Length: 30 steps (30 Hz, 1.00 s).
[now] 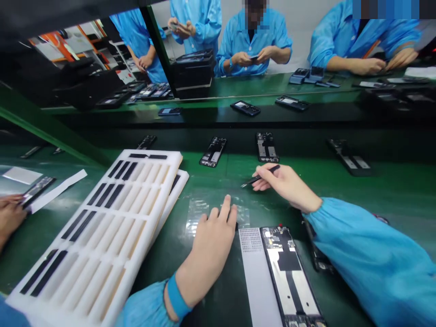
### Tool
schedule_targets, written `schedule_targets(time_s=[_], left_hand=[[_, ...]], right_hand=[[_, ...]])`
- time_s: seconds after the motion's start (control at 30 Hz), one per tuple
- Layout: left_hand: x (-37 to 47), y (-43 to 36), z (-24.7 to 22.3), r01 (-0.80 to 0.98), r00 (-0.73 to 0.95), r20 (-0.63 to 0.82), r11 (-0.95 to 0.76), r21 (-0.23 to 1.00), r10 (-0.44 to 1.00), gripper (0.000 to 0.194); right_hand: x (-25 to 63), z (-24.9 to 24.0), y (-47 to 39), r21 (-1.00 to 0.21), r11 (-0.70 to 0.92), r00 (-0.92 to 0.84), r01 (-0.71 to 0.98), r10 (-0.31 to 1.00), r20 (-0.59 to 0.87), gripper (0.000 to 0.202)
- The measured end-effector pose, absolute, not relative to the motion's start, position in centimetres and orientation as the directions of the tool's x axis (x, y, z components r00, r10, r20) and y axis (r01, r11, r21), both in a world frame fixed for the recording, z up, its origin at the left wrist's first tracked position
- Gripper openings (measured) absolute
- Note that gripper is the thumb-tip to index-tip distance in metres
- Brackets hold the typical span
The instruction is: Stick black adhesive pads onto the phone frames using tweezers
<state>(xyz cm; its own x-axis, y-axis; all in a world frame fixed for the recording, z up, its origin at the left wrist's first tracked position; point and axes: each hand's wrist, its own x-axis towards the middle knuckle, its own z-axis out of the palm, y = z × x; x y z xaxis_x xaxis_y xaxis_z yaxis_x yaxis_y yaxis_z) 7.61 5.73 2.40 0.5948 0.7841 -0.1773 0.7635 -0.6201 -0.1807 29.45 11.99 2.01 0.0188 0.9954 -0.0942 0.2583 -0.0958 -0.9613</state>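
My left hand (216, 231) lies with its fingers spread on a clear plastic film (197, 213) on the green table. A small dark piece shows beside its fingers. In my right hand (272, 181) are dark tweezers (260, 176), pinched between thumb and fingers, their tips pointing left above the table. Below my right hand lies an open phone body (291, 272) with its inside showing. Along its left edge runs a white strip (260, 281) with a patch of small dots at the top.
A white foam tray (136, 252) with black strips in some slots stands at left, on another tray. Phone bodies (214, 151) lie along the back. Another person's hand (10, 215) is at far left. People in blue work opposite.
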Motion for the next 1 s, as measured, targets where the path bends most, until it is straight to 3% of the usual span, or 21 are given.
schedule_targets(time_s=[0.13, 0.33, 0.6, 1.0], left_hand=[[6.7, 5.6, 2.6, 0.707, 0.658, -0.197, -0.686, -0.168, 0.727, 0.069], [3.4, 0.9, 1.5, 0.588, 0.798, -0.117, -0.807, -0.058, 0.591, 0.045], [3.5, -0.7, 0.1, 0.567, 0.821, -0.098, -0.824, 0.025, 0.562, 0.044], [3.4, -0.5, -0.1, 0.607, 0.795, -0.094, -0.786, 0.117, 0.599, 0.042]], right_hand=[[29.3, 1.4, 8.6, -0.966, -0.076, -0.032, 0.248, 0.996, -0.086, 0.050], [29.8, 0.1, -1.3, -0.895, 0.132, -0.201, 0.427, 0.978, 0.049, 0.016], [29.8, -2.2, -2.7, -0.888, 0.260, -0.330, 0.379, 0.934, 0.133, 0.023], [29.1, -1.9, -2.2, -0.918, 0.234, -0.390, 0.321, 0.916, 0.097, 0.022]])
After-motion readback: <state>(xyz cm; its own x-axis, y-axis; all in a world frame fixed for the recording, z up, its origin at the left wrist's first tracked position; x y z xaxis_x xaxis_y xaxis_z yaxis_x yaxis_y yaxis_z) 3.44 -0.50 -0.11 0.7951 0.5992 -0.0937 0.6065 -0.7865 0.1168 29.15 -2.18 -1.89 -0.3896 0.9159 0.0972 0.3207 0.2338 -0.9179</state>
